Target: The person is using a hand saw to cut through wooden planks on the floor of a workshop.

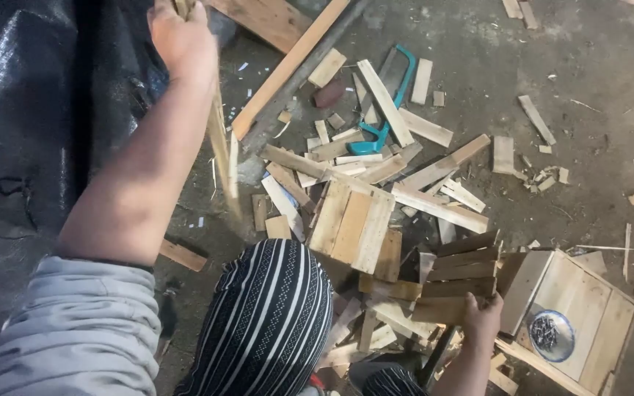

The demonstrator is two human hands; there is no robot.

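My left hand (182, 40) is raised at the top left, shut on thin wooden strips (221, 150) that hang down, blurred by motion. At the lower right, my right hand (484, 317) rests with its fingers curled on the edge of a stack of dark wooden slats (460, 275). My knee in black-and-white striped cloth (269, 315) is between the two arms. Just beyond the knee lies a small panel of joined pale slats (351, 224).
Many loose wood offcuts litter the concrete floor. A teal hacksaw (384, 121) lies among them, beside a long plank (288, 66). A wooden tray (588, 308) at the lower right holds a blue bowl of nails (552, 335). Black plastic sheeting (31, 110) covers the left.
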